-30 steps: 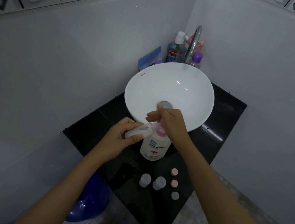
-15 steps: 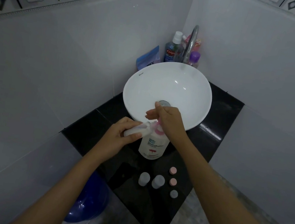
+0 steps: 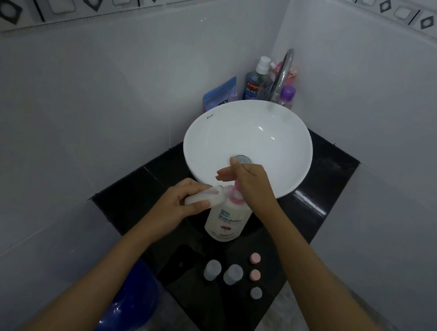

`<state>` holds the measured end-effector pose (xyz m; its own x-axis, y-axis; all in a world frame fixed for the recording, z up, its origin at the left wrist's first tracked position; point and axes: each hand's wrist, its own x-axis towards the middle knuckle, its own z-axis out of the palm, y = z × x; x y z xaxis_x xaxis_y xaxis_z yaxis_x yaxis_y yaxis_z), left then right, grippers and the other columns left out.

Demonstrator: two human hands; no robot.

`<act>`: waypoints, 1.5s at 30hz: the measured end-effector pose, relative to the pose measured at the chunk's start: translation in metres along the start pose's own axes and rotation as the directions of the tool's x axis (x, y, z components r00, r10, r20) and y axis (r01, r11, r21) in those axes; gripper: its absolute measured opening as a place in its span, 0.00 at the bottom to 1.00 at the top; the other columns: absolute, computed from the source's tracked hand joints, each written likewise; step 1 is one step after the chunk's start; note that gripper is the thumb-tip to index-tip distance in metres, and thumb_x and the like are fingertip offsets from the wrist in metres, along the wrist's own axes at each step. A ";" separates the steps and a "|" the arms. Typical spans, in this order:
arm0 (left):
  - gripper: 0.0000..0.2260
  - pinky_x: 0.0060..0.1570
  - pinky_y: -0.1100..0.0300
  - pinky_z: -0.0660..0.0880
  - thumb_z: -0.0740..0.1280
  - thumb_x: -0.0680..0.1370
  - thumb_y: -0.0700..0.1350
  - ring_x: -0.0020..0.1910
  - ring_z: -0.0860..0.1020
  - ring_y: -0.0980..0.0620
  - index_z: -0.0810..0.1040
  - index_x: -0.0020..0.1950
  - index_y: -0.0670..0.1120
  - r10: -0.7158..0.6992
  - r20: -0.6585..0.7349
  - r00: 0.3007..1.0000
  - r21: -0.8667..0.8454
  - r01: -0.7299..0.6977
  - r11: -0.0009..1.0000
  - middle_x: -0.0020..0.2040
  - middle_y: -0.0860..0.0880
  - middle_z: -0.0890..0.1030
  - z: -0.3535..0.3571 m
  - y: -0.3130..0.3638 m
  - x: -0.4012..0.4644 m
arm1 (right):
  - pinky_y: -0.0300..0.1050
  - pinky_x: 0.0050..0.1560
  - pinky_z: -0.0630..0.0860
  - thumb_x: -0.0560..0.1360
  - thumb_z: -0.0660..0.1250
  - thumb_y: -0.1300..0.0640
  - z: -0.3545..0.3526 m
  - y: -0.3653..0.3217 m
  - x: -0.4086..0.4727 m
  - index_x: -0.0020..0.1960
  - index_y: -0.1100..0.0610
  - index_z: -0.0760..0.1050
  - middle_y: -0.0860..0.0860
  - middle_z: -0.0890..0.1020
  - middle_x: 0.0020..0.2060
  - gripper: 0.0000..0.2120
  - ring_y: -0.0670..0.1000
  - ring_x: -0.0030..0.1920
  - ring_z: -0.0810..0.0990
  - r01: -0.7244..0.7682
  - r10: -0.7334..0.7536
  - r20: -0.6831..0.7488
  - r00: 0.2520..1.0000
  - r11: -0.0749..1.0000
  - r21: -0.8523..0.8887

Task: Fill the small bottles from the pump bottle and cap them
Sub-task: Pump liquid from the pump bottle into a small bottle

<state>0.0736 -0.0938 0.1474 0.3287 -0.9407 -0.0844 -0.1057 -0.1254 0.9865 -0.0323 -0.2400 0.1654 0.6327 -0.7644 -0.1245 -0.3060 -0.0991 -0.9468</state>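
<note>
A white pump bottle (image 3: 227, 220) with a pink pump stands on the black counter (image 3: 316, 210) in front of the basin. My left hand (image 3: 180, 206) grips a small clear bottle (image 3: 205, 196), tilted with its mouth at the pink spout. My right hand (image 3: 249, 183) rests palm-down on the pump head, fingers stretched out. Nearer me stand two small grey bottles (image 3: 212, 270), (image 3: 233, 274). Beside them lie two pink caps (image 3: 255, 258), (image 3: 254, 274) and one grey cap (image 3: 256, 293).
A white bowl basin (image 3: 274, 134) sits behind the pump bottle, with a chrome tap (image 3: 282, 72) and several toiletry bottles (image 3: 256, 80) in the corner. White tiled walls close in on the left and right. A blue round container (image 3: 127, 306) sits low at the left.
Both hands stay at the pump bottle with almost no shift. The small bottle remains at the spout and the right hand stays on the pump head.
</note>
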 end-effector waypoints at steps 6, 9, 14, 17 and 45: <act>0.12 0.47 0.72 0.74 0.66 0.76 0.42 0.46 0.75 0.67 0.77 0.58 0.51 0.019 0.004 1.000 -0.020 -0.019 1.000 0.53 0.48 0.74 0.000 0.001 0.000 | 0.40 0.49 0.76 0.81 0.55 0.55 0.003 -0.002 -0.003 0.48 0.67 0.81 0.62 0.84 0.44 0.20 0.49 0.40 0.81 0.003 0.000 -0.036 0.999 0.997 0.082; 0.12 0.48 0.71 0.74 0.66 0.76 0.42 0.47 0.76 0.67 0.77 0.59 0.52 0.013 0.002 1.000 -0.027 -0.013 1.000 0.53 0.49 0.74 0.000 0.000 -0.001 | 0.39 0.49 0.76 0.81 0.55 0.55 0.004 -0.001 -0.002 0.48 0.67 0.81 0.62 0.84 0.44 0.20 0.51 0.42 0.81 0.005 -0.002 -0.039 0.999 0.997 0.083; 0.13 0.47 0.70 0.75 0.65 0.76 0.43 0.47 0.76 0.66 0.76 0.61 0.50 -0.012 0.004 1.000 -0.017 0.012 1.000 0.54 0.49 0.74 0.001 -0.005 0.000 | 0.27 0.38 0.74 0.81 0.54 0.54 0.003 0.006 0.000 0.48 0.66 0.81 0.57 0.84 0.43 0.21 0.47 0.42 0.81 -0.010 0.011 -0.023 1.000 0.999 0.047; 0.15 0.47 0.71 0.74 0.65 0.76 0.42 0.47 0.75 0.65 0.76 0.63 0.47 -0.033 0.016 0.999 0.013 0.033 0.999 0.53 0.49 0.74 0.001 -0.010 0.000 | 0.32 0.38 0.75 0.81 0.54 0.53 0.008 0.014 0.000 0.47 0.64 0.82 0.56 0.85 0.44 0.21 0.50 0.47 0.82 -0.033 0.034 -0.022 0.999 0.999 0.040; 0.16 0.47 0.77 0.71 0.70 0.73 0.41 0.50 0.74 0.63 0.75 0.60 0.48 0.134 -0.045 0.990 0.364 -0.109 0.925 0.55 0.53 0.75 0.005 -0.004 -0.004 | 0.47 0.50 0.78 0.81 0.56 0.55 0.003 0.006 0.003 0.45 0.68 0.81 0.59 0.83 0.36 0.20 0.54 0.38 0.81 0.035 -0.035 -0.014 0.999 0.999 0.005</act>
<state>0.0677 -0.0914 0.1433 0.3532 -0.9339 0.0550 -0.4750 -0.1283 0.8706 -0.0301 -0.2408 0.1585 0.6326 -0.7695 -0.0874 -0.2808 -0.1227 -0.9519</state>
